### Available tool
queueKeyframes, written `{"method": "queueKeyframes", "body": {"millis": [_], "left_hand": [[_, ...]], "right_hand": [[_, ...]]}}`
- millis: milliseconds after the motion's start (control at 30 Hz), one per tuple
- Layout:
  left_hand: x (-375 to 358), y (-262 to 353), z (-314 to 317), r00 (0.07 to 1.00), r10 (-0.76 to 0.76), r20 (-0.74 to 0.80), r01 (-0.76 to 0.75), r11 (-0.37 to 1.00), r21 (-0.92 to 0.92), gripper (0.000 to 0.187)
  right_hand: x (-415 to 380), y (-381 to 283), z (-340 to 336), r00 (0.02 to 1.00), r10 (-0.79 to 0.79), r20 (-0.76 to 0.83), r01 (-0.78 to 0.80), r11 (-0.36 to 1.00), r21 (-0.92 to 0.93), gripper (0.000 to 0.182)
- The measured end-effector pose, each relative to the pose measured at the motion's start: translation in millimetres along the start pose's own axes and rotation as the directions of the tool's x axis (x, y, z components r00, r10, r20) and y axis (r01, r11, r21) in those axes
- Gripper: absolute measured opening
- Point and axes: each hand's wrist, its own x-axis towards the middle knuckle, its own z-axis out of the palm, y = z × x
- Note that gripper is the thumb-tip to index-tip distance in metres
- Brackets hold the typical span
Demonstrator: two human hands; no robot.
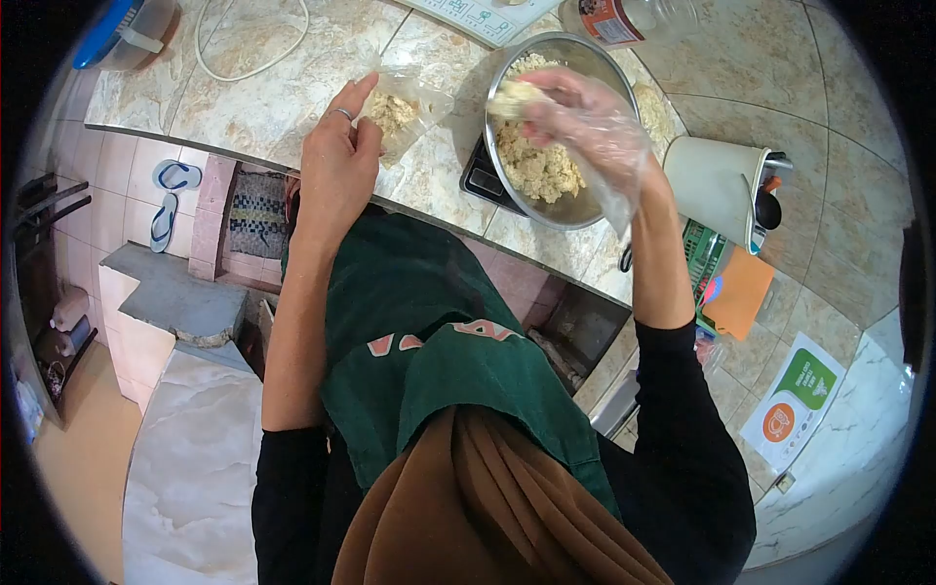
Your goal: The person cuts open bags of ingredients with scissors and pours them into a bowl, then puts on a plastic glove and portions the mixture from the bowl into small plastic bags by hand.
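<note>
My left hand (341, 146), with a ring on one finger, holds the near side of a clear plastic bag (429, 99) on the counter. Inside the bag lies some pale, crumbly food (392, 115). My right hand (585, 112) wears a thin clear plastic glove and is closed on a clump of the crumbly food (515, 98), above a steel bowl (621, 86). More of the same crumbly food (542, 175) fills much of the bowl. Under the bowl's near left side shows a black device (480, 179), perhaps a scale.
Behind the bowl stand a clear jar with a label (606, 19) and a printed white board (478, 15). A white container of utensils (710, 185) and a green basket (704, 255) are to the right. A white cord (252, 77) and blue-lidded tub (122, 34) lie left.
</note>
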Motion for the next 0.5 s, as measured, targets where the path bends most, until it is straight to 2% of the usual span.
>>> {"method": "queueKeyframes", "body": {"millis": [67,167,267,367,433,500], "left_hand": [[0.0,-0.7,0.0,1.0,0.003,0.001,-0.003,1.0,-0.014,0.04],[-0.8,-1.8,-0.3,1.0,0.008,-0.001,-0.008,0.999,-0.032,0.04],[-1.5,-2.4,-0.3,1.0,-0.008,0.014,0.009,0.998,-0.06,0.041],[-1.2,-4.1,-3.8,0.999,-0.029,0.026,0.031,0.996,-0.08,0.041],[-1.4,-5.9,-4.9,1.0,-0.018,0.017,0.019,0.998,-0.062,0.042],[-0.7,-4.0,-3.2,1.0,-0.011,-0.007,0.011,0.997,-0.074,0.042]], "right_hand": [[14.7,-16.2,19.4,0.971,-0.226,0.081,0.24,0.91,-0.339,0.036],[37.3,-23.7,59.5,0.951,-0.284,0.122,0.305,0.8,-0.516,0.038],[34.7,-40.6,75.7,0.942,-0.277,0.188,0.331,0.688,-0.646,0.037],[16.3,-36.4,46.3,0.825,-0.565,0.006,0.43,0.621,-0.655,0.036],[-5.4,-50.6,0.9,0.884,-0.467,0.01,0.387,0.721,-0.575,0.036],[-44.5,-53.3,-29.5,0.945,-0.275,-0.179,0.228,0.943,-0.244,0.033]]}}
